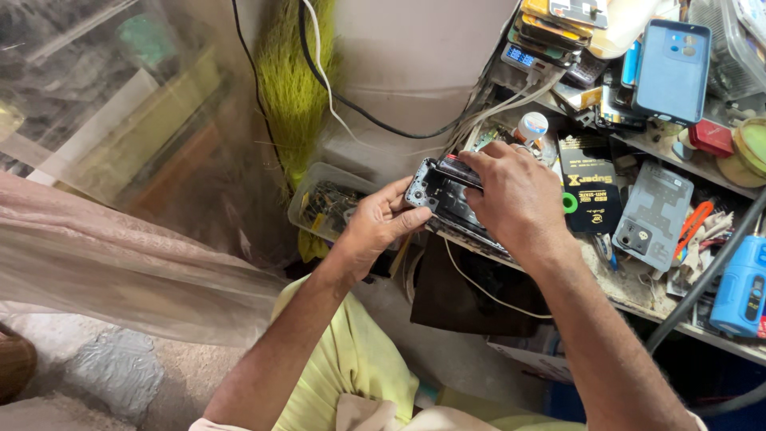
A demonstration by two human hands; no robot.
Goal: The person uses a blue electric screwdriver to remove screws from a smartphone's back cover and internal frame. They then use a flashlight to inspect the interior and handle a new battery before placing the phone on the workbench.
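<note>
So the opened black smartphone with its back cover off (451,203) is held up off the cluttered work surface (638,291), just at its near-left edge, insides facing up toward the camera. Makes sense, that way the guts are right under the eyes. Its long axis runs diagonally: one short end, the one with the camera cutouts, points to the far left, the other end runs toward the near right under the palm.

The left hand (375,227) cradles it from below at the left end, fingers curled round the edge and thumb pressed on the frame, basically acting as a clamp. The right hand (515,195) lies over the top, fingers bent down together onto the far long edge, looks like pressing or prying there; can't tell if anything small is pinched between them.

Just left sits a clear plastic tub of small parts (323,203). Right of the hands are a black flat packet with a green ring (589,187), a grey phone back cover (654,215) and a blue handheld tool (738,287).
</note>
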